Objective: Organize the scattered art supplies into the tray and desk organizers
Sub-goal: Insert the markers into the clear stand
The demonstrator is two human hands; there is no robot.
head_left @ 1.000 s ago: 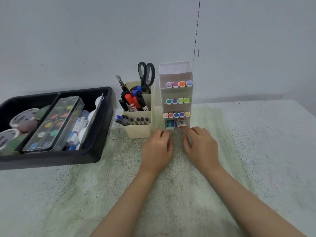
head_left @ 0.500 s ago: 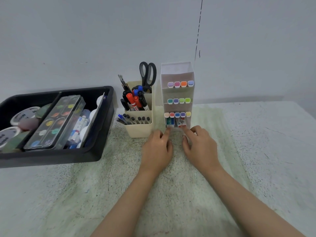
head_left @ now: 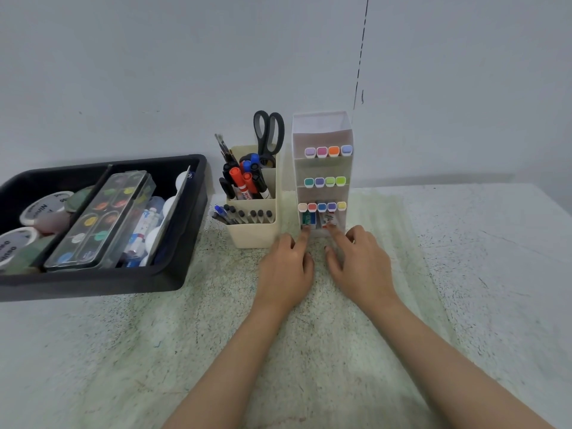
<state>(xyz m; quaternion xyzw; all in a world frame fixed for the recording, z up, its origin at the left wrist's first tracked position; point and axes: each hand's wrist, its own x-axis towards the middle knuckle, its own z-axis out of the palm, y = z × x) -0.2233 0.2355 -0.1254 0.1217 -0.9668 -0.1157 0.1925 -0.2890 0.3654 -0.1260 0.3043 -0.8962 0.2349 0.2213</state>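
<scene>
Both hands sit at the foot of the white organizer (head_left: 322,134). Left hand (head_left: 286,267) and right hand (head_left: 360,267) each stretch an index finger, gripping nothing, tips against the erasers (head_left: 308,219) in its bottom slot. It looks like the last tuck-in, with the tray (head_left: 185,274) already loaded. Next up: a gentle push home, without shoving the organizer back.

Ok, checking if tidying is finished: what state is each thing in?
Black tray: filled with supplies.
Watercolour case: lid shut, in tray.
Beige pen holder: upright, stocked.
Scissors: standing handles up.
Marker rack: upright, three rows filled.
Left hand: forefinger touching green eraser.
Right hand: forefinger touching small white box.
</scene>
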